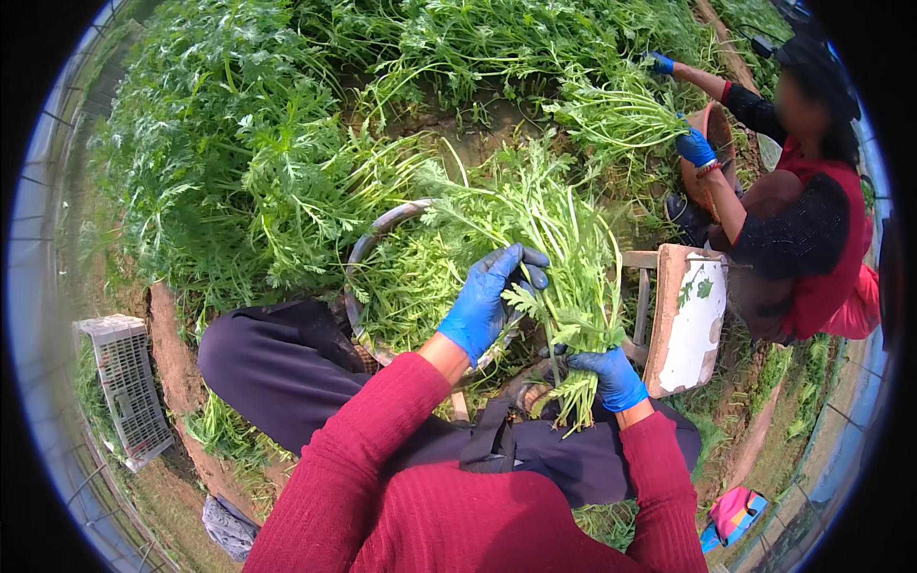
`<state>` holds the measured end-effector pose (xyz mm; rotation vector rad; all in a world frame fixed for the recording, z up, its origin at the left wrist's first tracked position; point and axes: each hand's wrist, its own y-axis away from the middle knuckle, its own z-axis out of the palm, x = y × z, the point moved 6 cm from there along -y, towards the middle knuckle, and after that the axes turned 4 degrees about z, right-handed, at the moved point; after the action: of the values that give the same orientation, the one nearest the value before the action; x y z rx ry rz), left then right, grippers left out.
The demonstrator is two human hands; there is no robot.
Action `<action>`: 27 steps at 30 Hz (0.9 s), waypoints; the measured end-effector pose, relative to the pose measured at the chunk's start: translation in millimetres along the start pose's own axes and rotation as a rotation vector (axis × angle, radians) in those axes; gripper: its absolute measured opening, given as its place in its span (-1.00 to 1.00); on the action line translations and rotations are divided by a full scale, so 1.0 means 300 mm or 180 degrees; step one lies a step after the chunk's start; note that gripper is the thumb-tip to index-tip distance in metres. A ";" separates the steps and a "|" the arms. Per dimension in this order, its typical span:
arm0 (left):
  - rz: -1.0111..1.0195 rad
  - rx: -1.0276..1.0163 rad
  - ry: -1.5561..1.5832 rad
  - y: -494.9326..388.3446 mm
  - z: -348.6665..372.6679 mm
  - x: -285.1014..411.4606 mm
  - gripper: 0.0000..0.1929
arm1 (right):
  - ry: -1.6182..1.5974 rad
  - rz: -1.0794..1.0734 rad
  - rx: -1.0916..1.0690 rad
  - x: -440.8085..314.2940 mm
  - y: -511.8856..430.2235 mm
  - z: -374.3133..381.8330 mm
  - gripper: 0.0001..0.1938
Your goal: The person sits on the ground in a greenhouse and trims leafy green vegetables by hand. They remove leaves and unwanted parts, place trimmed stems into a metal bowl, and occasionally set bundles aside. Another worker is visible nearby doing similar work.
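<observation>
In blue gloves, both my hands are in front of my lap. My right hand (pixel 605 376) is closed round the lower stems of a bunch of leafy greens (pixel 566 243), whose cut ends point down towards my thigh. My left hand (pixel 494 294) is raised beside the bunch, fingers curled at a thin stem; how firmly it grips cannot be told. Below and behind my left hand stands a round tub (pixel 356 268) holding cut leaves and stems, its rim partly hidden by my arm and the greens.
A co-worker (pixel 809 215) in blue gloves sits at the right, holding another bunch (pixel 623 118) beside an orange bucket (pixel 695 179). A worn stool or small chair (pixel 688 322) stands between us. Dense greens (pixel 265 143) grow ahead and left. A white plastic crate (pixel 129 387) lies left.
</observation>
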<state>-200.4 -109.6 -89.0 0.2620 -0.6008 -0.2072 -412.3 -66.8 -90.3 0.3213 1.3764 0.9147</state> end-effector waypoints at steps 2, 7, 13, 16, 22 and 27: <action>0.0007 0.0222 0.0217 -0.002 -0.036 -0.009 -0.70 | 0.0103 0.0124 -0.0096 0.030 -0.012 -0.001 -0.47; 0.0044 0.0255 0.0329 -0.026 -0.111 -0.011 -0.70 | 0.0171 0.0195 -0.0129 0.074 -0.020 0.011 -0.56; -0.0292 0.0228 -0.0187 -0.059 -0.148 0.070 -0.54 | -0.0085 0.0079 -0.0354 0.031 -0.012 0.065 -0.58; 0.0114 0.0711 -0.1272 -0.078 -0.212 0.253 -0.48 | -0.0683 -0.0094 -0.0270 -0.039 0.000 0.035 -0.52; 0.1101 0.1070 -0.2484 -0.206 -0.165 0.587 -0.42 | -0.0119 -0.0106 -0.0181 -0.075 -0.010 0.034 -0.42; 0.1197 0.1503 -0.2311 -0.029 -0.189 0.614 -0.41 | -0.0820 -0.0409 -0.0079 -0.053 -0.060 0.072 -0.46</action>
<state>-20.2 -156.5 -39.3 0.5289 -1.4074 0.2253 -384.4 -83.0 -86.8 0.3165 1.1342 0.7553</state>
